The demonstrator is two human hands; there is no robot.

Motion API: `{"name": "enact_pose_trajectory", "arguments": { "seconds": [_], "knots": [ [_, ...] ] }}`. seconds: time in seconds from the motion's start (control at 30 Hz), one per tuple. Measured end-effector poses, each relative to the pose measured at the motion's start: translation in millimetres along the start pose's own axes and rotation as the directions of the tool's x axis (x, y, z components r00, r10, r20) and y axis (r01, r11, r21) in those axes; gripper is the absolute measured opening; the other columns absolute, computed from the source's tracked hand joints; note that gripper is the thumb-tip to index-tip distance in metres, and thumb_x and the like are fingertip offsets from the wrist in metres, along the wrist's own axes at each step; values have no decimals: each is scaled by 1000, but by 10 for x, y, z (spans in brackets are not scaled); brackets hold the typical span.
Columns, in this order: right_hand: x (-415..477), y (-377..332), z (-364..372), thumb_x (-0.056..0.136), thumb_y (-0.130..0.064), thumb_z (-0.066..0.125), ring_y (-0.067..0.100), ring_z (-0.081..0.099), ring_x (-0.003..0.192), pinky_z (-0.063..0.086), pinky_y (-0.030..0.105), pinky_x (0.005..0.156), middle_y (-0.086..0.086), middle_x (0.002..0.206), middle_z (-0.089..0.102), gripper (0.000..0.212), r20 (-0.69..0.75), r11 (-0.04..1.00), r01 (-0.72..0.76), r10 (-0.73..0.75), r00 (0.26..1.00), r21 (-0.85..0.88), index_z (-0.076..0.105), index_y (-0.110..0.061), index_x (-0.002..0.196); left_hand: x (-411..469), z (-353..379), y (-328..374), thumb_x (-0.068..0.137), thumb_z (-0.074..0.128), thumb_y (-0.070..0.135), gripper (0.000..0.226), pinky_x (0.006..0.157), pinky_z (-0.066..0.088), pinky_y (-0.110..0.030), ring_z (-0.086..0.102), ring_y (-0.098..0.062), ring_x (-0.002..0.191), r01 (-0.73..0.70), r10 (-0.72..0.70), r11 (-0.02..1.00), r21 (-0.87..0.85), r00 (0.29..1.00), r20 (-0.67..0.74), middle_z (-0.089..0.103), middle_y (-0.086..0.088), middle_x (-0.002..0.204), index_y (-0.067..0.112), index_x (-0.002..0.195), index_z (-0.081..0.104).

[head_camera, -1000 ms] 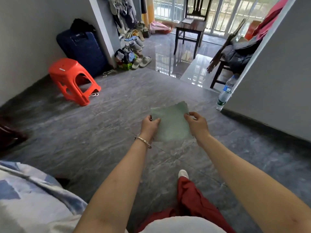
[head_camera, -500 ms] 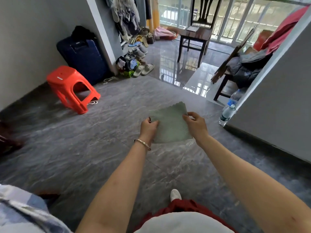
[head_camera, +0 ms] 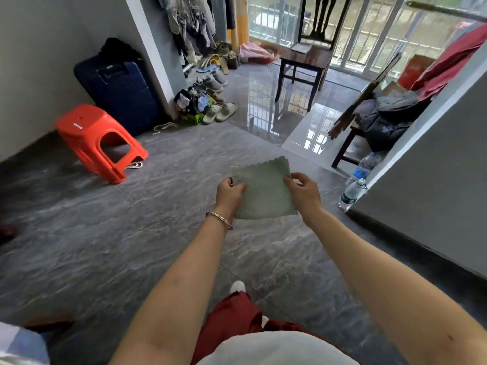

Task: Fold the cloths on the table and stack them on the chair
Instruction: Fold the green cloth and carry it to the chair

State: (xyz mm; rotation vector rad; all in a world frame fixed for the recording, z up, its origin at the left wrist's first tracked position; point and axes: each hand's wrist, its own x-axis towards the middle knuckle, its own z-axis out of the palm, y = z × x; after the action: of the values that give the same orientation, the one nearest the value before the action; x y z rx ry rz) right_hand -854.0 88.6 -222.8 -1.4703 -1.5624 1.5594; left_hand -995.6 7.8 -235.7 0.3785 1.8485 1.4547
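Both bare arms stretch forward, converging toward the wrists; left grip (head_camera: 229, 192) and right grip (head_camera: 303, 192), each curled, pinch opposite edges of the green cloth (head_camera: 263, 192) held between them.

Matt woven cloth (head_camera: 263, 191); glossy plastic stool (head_camera: 97, 138).

On glossy grey marbled floor tiles (head_camera: 79, 246): orange plastic stool (head_camera: 89, 130), navy hard-shell suitcase (head_camera: 123, 93) behind. Farther off, dark wooden chair (head_camera: 305, 59).
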Motion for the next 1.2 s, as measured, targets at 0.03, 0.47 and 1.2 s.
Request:
{"name": "enact_pose_trajectory", "arguments": {
  "seconds": [0.03, 0.47, 1.2],
  "knots": [
    [58, -9, 13, 91, -30, 55, 19, 57, 85, 43, 27, 69, 4, 100, 62, 21, -5, 1000, -2, 2, 1000, -6, 61, -19, 107, 57, 14, 22, 88, 52, -4, 24, 65, 45, -23, 55, -22, 89, 0, 0, 1000, 6, 1000, -3, 58, -10, 96, -9, 111, 57],
    [1072, -417, 391, 92, -27, 54, 23, 59, 85, 47, 31, 71, 10, 102, 64, 20, -57, 1000, -1, 1, 998, 3, 61, -16, 106, 1168, 70, 485, 88, 52, -2, 23, 53, 46, -12, 57, -17, 75, -5, 2, 999, 38, 998, 63, 60, -7, 89, -6, 108, 60],
    [2422, -1048, 748, 89, -31, 58, 26, 63, 94, 50, 44, 88, 8, 101, 66, 20, -200, 995, 14, 6, 980, 97, 65, -15, 99, 2792, 324, 1212, 88, 52, 1, 12, 76, 43, -32, 53, -22, 88, -57, 26, 990, 132, 975, 222, 59, -12, 92, 9, 81, 58]
  ]
}}
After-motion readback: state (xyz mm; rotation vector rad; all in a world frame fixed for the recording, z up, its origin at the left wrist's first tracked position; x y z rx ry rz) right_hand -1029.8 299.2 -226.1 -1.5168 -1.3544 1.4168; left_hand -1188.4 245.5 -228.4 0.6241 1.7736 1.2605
